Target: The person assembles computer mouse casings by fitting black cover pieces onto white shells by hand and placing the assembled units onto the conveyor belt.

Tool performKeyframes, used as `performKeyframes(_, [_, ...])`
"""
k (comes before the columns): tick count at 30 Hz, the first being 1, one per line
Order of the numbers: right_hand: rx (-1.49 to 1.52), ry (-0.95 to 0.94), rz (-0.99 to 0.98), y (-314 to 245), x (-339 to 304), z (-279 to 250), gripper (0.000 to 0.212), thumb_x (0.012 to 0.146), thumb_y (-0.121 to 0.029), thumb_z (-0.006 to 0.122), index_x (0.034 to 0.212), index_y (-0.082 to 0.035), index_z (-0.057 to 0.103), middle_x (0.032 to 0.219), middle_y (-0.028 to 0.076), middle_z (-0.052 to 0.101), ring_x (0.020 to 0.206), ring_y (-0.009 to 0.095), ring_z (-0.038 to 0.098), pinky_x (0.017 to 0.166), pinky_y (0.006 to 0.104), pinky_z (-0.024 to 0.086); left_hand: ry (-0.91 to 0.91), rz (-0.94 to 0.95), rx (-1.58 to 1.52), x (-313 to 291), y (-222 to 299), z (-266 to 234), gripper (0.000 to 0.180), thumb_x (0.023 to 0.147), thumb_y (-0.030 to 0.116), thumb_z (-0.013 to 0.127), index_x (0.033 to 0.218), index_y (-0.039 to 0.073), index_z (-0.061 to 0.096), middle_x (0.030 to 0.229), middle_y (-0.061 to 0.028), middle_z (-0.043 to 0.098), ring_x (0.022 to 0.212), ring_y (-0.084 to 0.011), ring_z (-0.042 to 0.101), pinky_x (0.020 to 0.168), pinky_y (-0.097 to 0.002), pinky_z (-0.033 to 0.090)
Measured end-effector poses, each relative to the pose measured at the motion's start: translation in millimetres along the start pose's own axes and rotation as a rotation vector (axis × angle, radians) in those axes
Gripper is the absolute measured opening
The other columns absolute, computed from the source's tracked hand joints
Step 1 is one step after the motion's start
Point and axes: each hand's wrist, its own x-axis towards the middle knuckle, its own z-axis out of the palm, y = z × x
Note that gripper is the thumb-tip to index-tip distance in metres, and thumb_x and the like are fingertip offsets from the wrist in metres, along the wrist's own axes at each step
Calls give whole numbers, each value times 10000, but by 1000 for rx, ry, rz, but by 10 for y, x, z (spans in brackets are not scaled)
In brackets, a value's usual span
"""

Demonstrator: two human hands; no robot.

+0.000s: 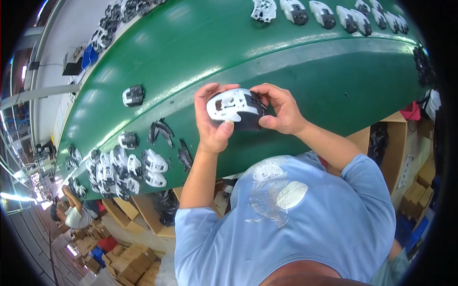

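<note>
The shell (pixel 231 108), white to the left and black to the right, is at the centre of the frame, held up over the green surface (pixel 315 81). Both hands have it. The left hand (pixel 211 133) is clamped round the white end, fingers along the far edge and thumb on the near one. The right hand's (pixel 285 112) grip is closed on the black end, fingers at the upper corner, thumb at the lower. From where I stand I can't tell whether the white and black parts sit flush.

The step looks to me like fitting or checking those parts. I'd let the left hand steady the white end and the right do the fine work, pressing evenly at both corners so nothing skews. Thumbs are best on solid rim, away from the cut-out openings, where thin plastic could flex. Turning the seam to the light before adding force would be wise.

Left of the hands lie dark curved parts (pixel 161 131) and a lone shell (pixel 128 140); another shell (pixel 133 96) sits higher up. A crowd of shells (pixel 114 167) fills the lower left of the surface, and a row (pixel 322 15) runs along the upper right. Cartons (pixel 155 224) stand below the near edge.
</note>
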Motion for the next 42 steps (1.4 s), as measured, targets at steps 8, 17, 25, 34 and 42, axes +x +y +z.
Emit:
performKeyframes(8, [226,-119,198,-7,-91,184,753,783,-425,835,1299,50,559,1126,67,619,1020,140,593,892,295,497,111,37,128,-165,67,-100,660,769,354,795,1217,-79,578,1081,-145,671,980,-204,660,886,-325,530])
performKeyframes(17, [-586,158,-14,-327,-138,-562,710,831,-231,793,1450,-41,500,1449,172,530,1261,323,550,1025,422,475,195,312,606,1215,-281,-1205,602,893,317,739,1333,-27,513,1263,-177,605,1199,-293,577,1052,-393,441])
performKeyframes(25, [-1379,235,281,-374,-1393,-1220,626,887,-396,695,1409,-84,551,1536,187,422,1444,406,344,1188,548,242,348,586,1339,1685,-241,-1127,589,828,378,799,1264,22,623,1452,-289,451,1329,-411,429,1108,-499,343])
performKeyframes(34, [-1279,179,347,-347,-1339,-1337,648,844,-430,716,1377,-90,575,1535,209,413,1453,417,344,1191,575,225,-409,640,1453,3488,-641,261,488,835,379,768,1156,25,671,1332,-214,596,1249,-390,519,1076,-474,410])
performKeyframes(42, [-1143,218,338,-312,-1664,-1536,616,781,-452,778,1268,-101,640,1393,161,578,1339,367,521,1152,568,284,-535,576,1762,4867,-992,1016,576,820,265,739,1320,36,570,1478,-218,484,1365,-395,442,1152,-454,363])
